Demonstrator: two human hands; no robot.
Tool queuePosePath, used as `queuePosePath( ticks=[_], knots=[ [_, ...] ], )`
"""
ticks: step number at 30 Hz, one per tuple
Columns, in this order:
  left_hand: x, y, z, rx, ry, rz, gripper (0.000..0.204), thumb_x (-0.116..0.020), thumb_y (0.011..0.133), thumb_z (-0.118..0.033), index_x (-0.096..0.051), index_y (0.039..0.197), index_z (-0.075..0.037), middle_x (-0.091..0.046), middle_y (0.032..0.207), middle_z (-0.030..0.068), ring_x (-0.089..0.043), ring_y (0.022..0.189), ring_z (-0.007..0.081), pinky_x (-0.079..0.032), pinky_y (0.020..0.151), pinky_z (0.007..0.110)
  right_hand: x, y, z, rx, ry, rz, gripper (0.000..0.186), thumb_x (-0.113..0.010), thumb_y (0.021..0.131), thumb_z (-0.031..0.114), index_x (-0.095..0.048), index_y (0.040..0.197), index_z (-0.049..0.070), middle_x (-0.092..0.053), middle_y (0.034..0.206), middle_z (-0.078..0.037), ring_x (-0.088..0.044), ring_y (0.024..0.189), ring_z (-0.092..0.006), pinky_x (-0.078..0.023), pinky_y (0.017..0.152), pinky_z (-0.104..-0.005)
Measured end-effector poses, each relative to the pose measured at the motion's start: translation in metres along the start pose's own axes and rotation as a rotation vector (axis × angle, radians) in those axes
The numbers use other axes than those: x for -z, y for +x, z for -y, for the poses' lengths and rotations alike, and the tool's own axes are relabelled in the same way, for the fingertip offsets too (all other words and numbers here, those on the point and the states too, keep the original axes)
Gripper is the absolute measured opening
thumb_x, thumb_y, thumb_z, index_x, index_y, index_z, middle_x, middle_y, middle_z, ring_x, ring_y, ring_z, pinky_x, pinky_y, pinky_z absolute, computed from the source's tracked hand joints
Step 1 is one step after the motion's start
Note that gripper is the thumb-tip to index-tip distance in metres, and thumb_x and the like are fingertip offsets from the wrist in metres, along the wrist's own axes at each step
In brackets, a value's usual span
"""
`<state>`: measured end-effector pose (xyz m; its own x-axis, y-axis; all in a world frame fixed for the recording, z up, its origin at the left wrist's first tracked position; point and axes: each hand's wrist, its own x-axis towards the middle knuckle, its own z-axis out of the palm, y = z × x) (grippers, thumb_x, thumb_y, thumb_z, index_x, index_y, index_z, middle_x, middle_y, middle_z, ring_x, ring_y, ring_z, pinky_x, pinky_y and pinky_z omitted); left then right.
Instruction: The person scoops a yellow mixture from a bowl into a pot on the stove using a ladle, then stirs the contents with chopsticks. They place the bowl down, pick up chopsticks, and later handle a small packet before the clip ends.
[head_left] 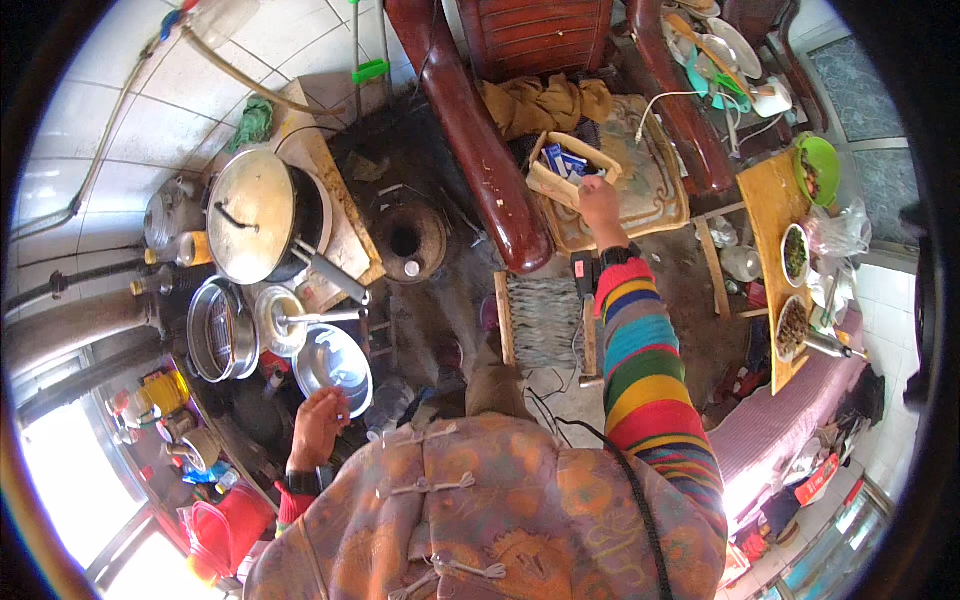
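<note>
My right hand point(600, 212) reaches forward to a small cardboard box point(545, 185) on the patterned seat point(650, 190) of a dark red wooden chair. Its fingers are curled at the box's near right corner, and what they grip is hidden. Blue and white packets point(565, 162) lie inside the box. My left hand point(318, 430) is raised at the lower left, beside a shiny metal basin point(335, 362). The fingers there are pinched together, with a tiny pale spot at their tips, too small to name.
A large lidded pot point(252, 215) and steel pans point(215, 325) stand at left, near a round stove point(410, 240). The chair's armrest point(485, 170) runs beside the seat. A woven stool point(545, 320) is before me. Bowls of food point(795, 255) sit on a wooden board at right.
</note>
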<state>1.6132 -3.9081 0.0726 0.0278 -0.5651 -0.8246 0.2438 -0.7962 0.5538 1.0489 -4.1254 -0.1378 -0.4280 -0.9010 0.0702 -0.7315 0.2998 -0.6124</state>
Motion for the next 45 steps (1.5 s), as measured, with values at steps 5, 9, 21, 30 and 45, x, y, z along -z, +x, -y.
queuePosePath(
  ticks=[5, 9, 21, 30, 45],
  knots=[
    [0.001, 0.006, 0.009, 0.048, -0.075, -0.118, 0.018, -0.054, 0.095, -0.011, -0.061, 0.108, 0.000, -0.068, 0.089, 0.0105, -0.062, 0.069, 0.0158, -0.052, 0.065, 0.031, -0.059, 0.063, -0.012, 0.030, -0.097, 0.051, 0.019, -0.056, 0.080, 0.016, -0.068, 0.083, 0.002, -0.066, 0.086, -0.022, -0.063, 0.086, -0.0396, -0.050, 0.075, -0.0484],
    [-0.001, 0.007, 0.015, 0.062, -0.186, -0.132, 0.019, -0.056, 0.095, -0.011, -0.060, 0.109, 0.001, -0.069, 0.090, 0.0106, -0.065, 0.071, 0.0164, -0.054, 0.067, 0.031, -0.093, 0.080, -0.016, -0.009, -0.269, 0.097, 0.023, -0.062, 0.081, 0.023, -0.067, 0.095, 0.005, -0.068, 0.091, -0.020, -0.065, 0.088, -0.0366, -0.052, 0.077, -0.0473],
    [-0.016, 0.011, 0.023, 0.004, -0.173, -0.109, 0.023, -0.058, 0.094, -0.015, -0.060, 0.111, 0.000, -0.068, 0.093, 0.0107, -0.065, 0.077, 0.0174, -0.053, 0.067, 0.030, -0.080, 0.070, 0.017, -0.151, -0.330, 0.031, 0.029, -0.062, 0.086, 0.028, -0.062, 0.103, 0.005, -0.068, 0.095, -0.018, -0.064, 0.089, -0.0372, -0.051, 0.076, -0.0477],
    [-0.049, 0.014, -0.016, -0.163, 0.379, 0.177, 0.038, -0.061, 0.090, -0.012, -0.056, 0.125, 0.001, -0.066, 0.105, 0.0075, -0.059, 0.088, 0.0126, -0.048, 0.080, 0.027, 0.034, -0.121, 0.142, -0.110, 0.653, 0.433, 0.011, -0.067, 0.086, 0.013, -0.064, 0.092, 0.005, -0.068, 0.079, -0.005, -0.064, 0.071, -0.0144, -0.051, 0.066, -0.0315],
    [-0.020, -0.063, -0.029, -0.924, 0.946, 0.205, 0.009, -0.064, 0.082, -0.006, -0.066, 0.087, 0.001, -0.064, 0.075, 0.0118, -0.063, 0.068, 0.0233, -0.049, 0.062, 0.033, 0.079, -0.311, 0.358, 0.757, 0.349, 0.922, 0.019, -0.059, 0.079, 0.019, -0.065, 0.080, 0.001, -0.063, 0.077, -0.022, -0.063, 0.076, -0.0417, -0.050, 0.065, -0.0478]
  ],
)
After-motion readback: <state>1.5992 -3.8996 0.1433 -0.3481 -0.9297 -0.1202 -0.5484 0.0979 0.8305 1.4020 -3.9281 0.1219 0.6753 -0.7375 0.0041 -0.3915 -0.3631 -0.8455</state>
